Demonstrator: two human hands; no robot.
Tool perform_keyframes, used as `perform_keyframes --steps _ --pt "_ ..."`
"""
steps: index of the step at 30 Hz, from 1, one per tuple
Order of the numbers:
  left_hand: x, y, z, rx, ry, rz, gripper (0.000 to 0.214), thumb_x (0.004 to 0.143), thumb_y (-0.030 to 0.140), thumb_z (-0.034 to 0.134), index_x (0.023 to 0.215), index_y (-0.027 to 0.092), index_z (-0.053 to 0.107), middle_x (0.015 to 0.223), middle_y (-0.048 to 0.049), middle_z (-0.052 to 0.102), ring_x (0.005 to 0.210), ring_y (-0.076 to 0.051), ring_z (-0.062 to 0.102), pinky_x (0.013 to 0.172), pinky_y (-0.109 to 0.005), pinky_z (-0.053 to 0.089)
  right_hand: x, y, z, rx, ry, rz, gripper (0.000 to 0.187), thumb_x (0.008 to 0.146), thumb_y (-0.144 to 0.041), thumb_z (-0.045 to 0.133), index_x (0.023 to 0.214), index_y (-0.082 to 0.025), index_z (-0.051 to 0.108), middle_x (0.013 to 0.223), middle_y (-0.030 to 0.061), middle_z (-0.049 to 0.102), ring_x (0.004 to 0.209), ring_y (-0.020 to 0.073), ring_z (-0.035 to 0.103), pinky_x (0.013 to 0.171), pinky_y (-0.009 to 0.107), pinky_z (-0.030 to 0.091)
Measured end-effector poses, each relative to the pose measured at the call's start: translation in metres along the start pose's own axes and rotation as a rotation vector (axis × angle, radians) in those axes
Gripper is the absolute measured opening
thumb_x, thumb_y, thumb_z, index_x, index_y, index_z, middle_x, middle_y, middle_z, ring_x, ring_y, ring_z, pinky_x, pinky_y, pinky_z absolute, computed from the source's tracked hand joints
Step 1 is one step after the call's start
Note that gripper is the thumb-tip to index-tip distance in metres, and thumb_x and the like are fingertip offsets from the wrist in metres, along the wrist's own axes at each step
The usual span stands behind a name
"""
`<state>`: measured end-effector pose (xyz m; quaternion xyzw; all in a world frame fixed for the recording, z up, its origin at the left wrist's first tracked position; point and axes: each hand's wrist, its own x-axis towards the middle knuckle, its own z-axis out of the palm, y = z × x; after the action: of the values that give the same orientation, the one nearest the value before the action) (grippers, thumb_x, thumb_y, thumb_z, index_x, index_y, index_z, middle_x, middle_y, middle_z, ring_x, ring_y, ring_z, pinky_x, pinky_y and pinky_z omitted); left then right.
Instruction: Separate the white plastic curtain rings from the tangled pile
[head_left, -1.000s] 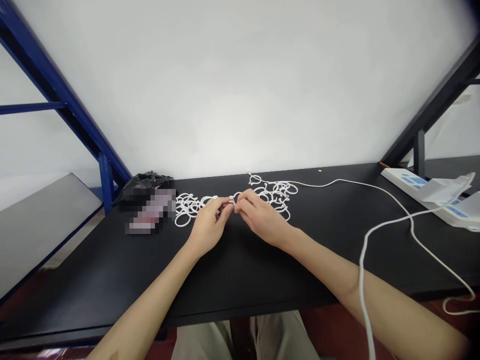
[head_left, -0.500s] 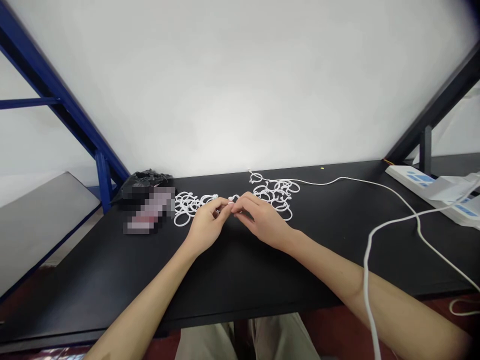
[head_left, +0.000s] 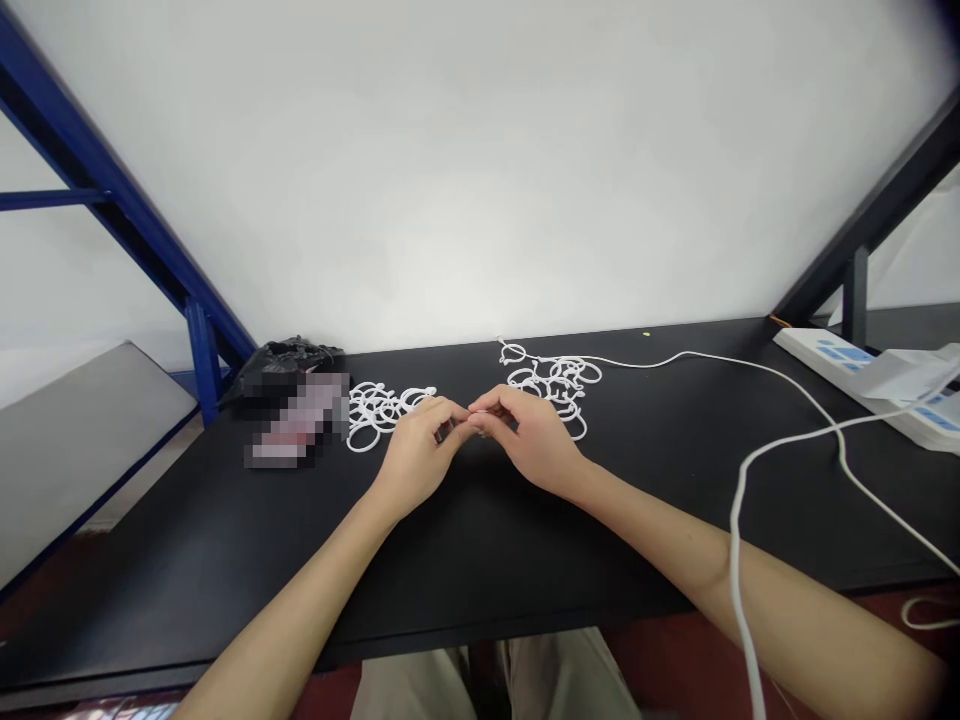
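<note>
My left hand and my right hand meet fingertip to fingertip over the black table. Both are pinched on a small white ring, almost hidden between the fingers. To the left of my left hand lies a pile of white rings. Another pile of white rings lies just beyond my right hand.
A white cable runs from the right pile across the table and over its front edge. A white power strip with papers sits at the far right. A black bag and a blurred pinkish object lie at the left. A blue frame stands behind.
Both hands have drawn slightly toward me and closed tighter together; the ring between the fingers shows less than before.
</note>
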<state>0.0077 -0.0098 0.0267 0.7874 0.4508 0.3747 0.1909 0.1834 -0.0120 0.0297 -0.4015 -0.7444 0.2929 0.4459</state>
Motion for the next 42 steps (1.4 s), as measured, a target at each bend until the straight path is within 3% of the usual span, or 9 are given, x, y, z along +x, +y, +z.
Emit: perform_keyframes --steps 5,9,14,25,28,31,34,37,42 --pt "-0.002 0.003 0.001 -0.021 -0.073 0.055 0.009 0.086 0.031 0.065 0.083 0.022 0.064 0.082 -0.0001 0.060 0.079 -0.016 0.053 0.067 -0.027 0.042 0.000 -0.008 -0.002 -0.015 0.063 0.037 0.012 0.091 -0.029 0.059 0.086 -0.024 0.069 0.081 -0.0008 0.069 0.076 0.0144 0.060 0.070 0.028 0.047" --pt "-0.002 0.003 0.002 -0.100 -0.121 0.070 0.010 0.089 0.029 0.062 0.082 0.023 0.066 0.093 -0.0006 0.064 0.087 -0.017 0.055 0.072 -0.027 0.043 0.003 -0.007 -0.004 0.041 0.098 0.091 0.014 0.089 -0.032 0.061 0.084 -0.023 0.069 0.083 -0.0004 0.067 0.077 0.0141 0.059 0.070 0.027 0.046" --pt "-0.002 0.002 0.002 -0.065 -0.142 0.028 0.016 0.093 0.029 0.054 0.080 0.022 0.060 0.077 0.0026 0.062 0.072 -0.014 0.053 0.069 -0.026 0.041 0.005 -0.003 -0.005 0.044 0.100 0.141 0.016 0.090 -0.032 0.059 0.083 -0.021 0.067 0.080 -0.0011 0.067 0.073 0.0126 0.058 0.068 0.026 0.045" --pt "-0.003 0.001 0.005 -0.011 -0.174 0.128 0.016 0.094 0.025 0.054 0.078 0.021 0.055 0.079 0.0032 0.059 0.070 -0.011 0.052 0.066 -0.024 0.039 0.008 -0.003 -0.006 0.106 -0.004 0.156 0.017 0.091 -0.025 0.053 0.080 -0.019 0.064 0.068 -0.0026 0.063 0.064 0.0111 0.061 0.067 0.025 0.050" --pt "-0.003 -0.001 0.005 0.027 -0.154 0.148 0.018 0.096 0.026 0.051 0.080 0.021 0.056 0.078 0.0025 0.058 0.070 -0.012 0.052 0.066 -0.025 0.040 0.009 0.002 -0.008 0.115 -0.026 0.153 0.018 0.093 -0.031 0.053 0.083 -0.020 0.064 0.070 -0.0024 0.063 0.064 0.0112 0.060 0.066 0.025 0.050" --pt "-0.001 -0.005 0.002 0.116 -0.058 0.176 0.019 0.097 0.028 0.049 0.082 0.021 0.058 0.079 0.0006 0.059 0.074 -0.014 0.053 0.069 -0.027 0.041 0.010 0.011 -0.012 -0.102 -0.007 0.088 0.022 0.094 -0.038 0.052 0.094 -0.020 0.065 0.079 0.0007 0.066 0.073 0.0148 0.061 0.072 0.030 0.051" --pt "0.001 -0.011 -0.001 0.267 0.039 0.198 0.023 0.097 0.031 0.047 0.081 0.020 0.059 0.080 -0.0015 0.061 0.079 -0.017 0.052 0.075 -0.031 0.042 0.011 0.021 -0.019 -0.564 0.040 -0.020 0.028 0.092 -0.038 0.058 0.111 -0.018 0.064 0.100 0.0086 0.065 0.098 0.0236 0.058 0.089 0.039 0.047" --pt "0.003 -0.016 -0.002 0.459 0.083 0.176 0.026 0.097 0.031 0.048 0.078 0.019 0.060 0.081 -0.0035 0.064 0.082 -0.021 0.052 0.078 -0.036 0.042 0.012 0.029 -0.027 -0.901 -0.018 0.014 0.033 0.089 -0.037 0.062 0.114 -0.015 0.065 0.110 0.0146 0.061 0.106 0.0300 0.055 0.093 0.044 0.044" --pt "0.003 -0.024 -0.002 0.647 0.047 0.071 0.022 0.094 0.031 0.052 0.078 0.020 0.062 0.087 -0.0046 0.068 0.088 -0.025 0.053 0.079 -0.040 0.041 0.014 0.034 -0.032 -1.012 -0.155 0.109 0.022 0.093 -0.022 0.055 0.112 -0.018 0.065 0.108 0.0120 0.063 0.103 0.0269 0.059 0.092 0.042 0.043"
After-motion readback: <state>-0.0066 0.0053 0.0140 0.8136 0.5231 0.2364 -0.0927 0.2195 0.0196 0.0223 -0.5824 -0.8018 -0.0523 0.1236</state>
